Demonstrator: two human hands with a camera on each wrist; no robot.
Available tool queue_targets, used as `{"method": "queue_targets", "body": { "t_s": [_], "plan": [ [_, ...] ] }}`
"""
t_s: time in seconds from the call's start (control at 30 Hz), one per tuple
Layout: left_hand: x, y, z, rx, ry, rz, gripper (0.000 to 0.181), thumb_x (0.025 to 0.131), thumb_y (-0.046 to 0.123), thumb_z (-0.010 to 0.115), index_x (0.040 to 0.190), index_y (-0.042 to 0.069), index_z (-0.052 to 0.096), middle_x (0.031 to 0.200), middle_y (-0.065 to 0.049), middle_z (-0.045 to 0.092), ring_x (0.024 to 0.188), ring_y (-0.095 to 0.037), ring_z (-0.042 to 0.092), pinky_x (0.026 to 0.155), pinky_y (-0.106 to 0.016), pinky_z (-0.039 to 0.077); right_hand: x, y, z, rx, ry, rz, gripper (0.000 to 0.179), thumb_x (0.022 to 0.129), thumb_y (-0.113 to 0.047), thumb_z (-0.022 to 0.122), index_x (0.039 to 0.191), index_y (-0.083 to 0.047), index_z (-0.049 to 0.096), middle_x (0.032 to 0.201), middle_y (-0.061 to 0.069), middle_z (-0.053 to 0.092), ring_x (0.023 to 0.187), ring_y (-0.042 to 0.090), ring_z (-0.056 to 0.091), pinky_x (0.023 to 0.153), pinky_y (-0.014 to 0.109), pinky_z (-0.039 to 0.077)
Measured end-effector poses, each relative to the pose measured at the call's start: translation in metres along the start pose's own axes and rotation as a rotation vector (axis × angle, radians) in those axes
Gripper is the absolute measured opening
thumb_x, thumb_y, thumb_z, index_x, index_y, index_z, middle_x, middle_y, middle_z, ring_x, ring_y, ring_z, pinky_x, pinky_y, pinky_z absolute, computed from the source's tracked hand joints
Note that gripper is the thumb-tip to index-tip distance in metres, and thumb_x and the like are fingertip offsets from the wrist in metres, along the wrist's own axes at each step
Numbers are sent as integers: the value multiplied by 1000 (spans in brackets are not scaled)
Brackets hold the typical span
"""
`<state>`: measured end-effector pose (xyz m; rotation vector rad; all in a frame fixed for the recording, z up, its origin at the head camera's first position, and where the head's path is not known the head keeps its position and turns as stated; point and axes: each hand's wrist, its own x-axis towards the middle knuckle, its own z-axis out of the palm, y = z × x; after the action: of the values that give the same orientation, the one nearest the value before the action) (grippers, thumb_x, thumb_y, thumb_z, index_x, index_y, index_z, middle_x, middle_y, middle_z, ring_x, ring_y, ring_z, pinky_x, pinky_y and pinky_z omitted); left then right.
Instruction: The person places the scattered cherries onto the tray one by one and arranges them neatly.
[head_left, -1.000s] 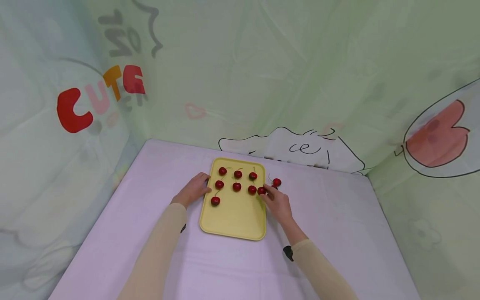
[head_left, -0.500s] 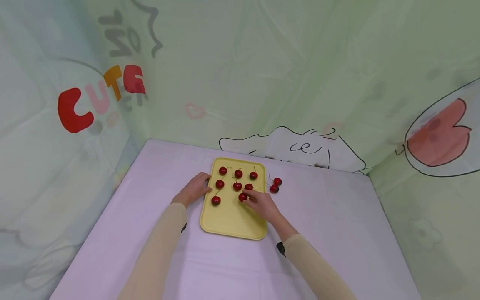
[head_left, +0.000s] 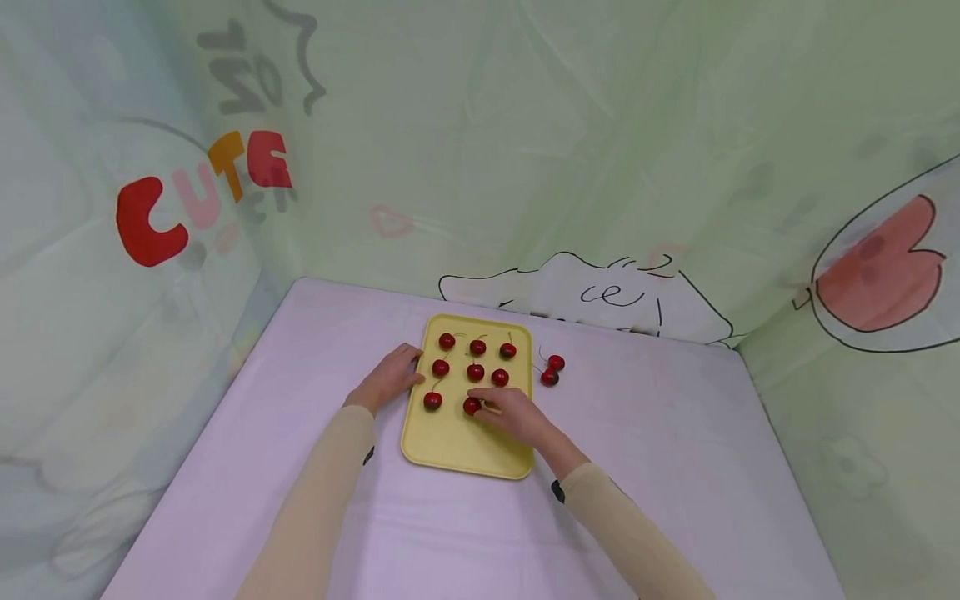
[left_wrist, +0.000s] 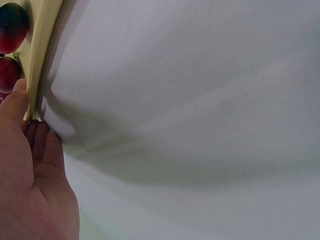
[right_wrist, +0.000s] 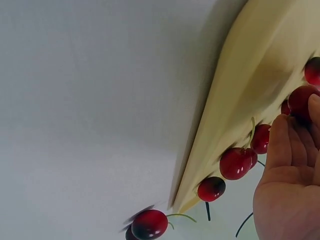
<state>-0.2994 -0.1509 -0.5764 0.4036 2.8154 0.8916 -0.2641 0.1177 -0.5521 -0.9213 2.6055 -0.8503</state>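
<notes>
A yellow tray [head_left: 465, 458] lies on the table with several red cherries in rows, such as the near-left cherry [head_left: 432, 401] and the back-right one [head_left: 507, 351]. My left hand [head_left: 387, 379] grips the tray's left edge; in the left wrist view the thumb [left_wrist: 16, 102] lies over the rim and the fingers are outside it. Over the tray's middle, my right hand [head_left: 517, 415] pinches a cherry [head_left: 471, 406] between thumb and fingertips, low above the surface. The right wrist view shows this held cherry [right_wrist: 301, 104] at the fingertips, its stem hidden.
Two loose cherries, one of them the farther cherry [head_left: 556, 362], lie on the lilac tablecloth [head_left: 637, 433] just right of the tray. Printed fabric walls [head_left: 480, 167] enclose the table at the back and sides.
My right hand has carried a cherry from the tray's right edge leftward and nearer to the tray's middle. The right cherry of the second row has shifted slightly. My left hand stays put.
</notes>
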Motion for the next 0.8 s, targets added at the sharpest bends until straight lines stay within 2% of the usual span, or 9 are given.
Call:
{"method": "queue_targets", "body": {
  "t_s": [0.17,0.23,0.53,0.8],
  "plan": [
    [-1,0,-1,4,21,31,46,95,15,65,134,-5,49,132,-17,51,126,-30,49,111,-40,38,6,3,3,-81,-51,-51,36,94,-13,66,129,-7,63,123,6,67,110,19,63,94,36,54],
    [-2,2,-2,3,17,24,47,95,16,65,135,-5,48,133,-17,51,126,-30,48,112,-39,38,9,4,4,-97,-66,-61,36,94,-13,66,129,-7,64,123,5,67,111,18,63,94,35,53],
    [0,3,0,11,-10,-39,51,96,20,65,139,0,46,139,-13,48,131,-26,46,114,-37,35,13,1,-5,-97,-136,-89,34,95,-11,63,129,-6,63,127,7,65,114,20,61,99,38,50],
    [-1,4,0,11,-10,-32,51,96,21,65,139,-1,46,138,-13,48,130,-26,46,113,-37,36,15,5,-5,-107,-181,-103,38,97,-9,61,134,-7,59,131,6,62,114,18,60,99,36,50]
  ]
}}
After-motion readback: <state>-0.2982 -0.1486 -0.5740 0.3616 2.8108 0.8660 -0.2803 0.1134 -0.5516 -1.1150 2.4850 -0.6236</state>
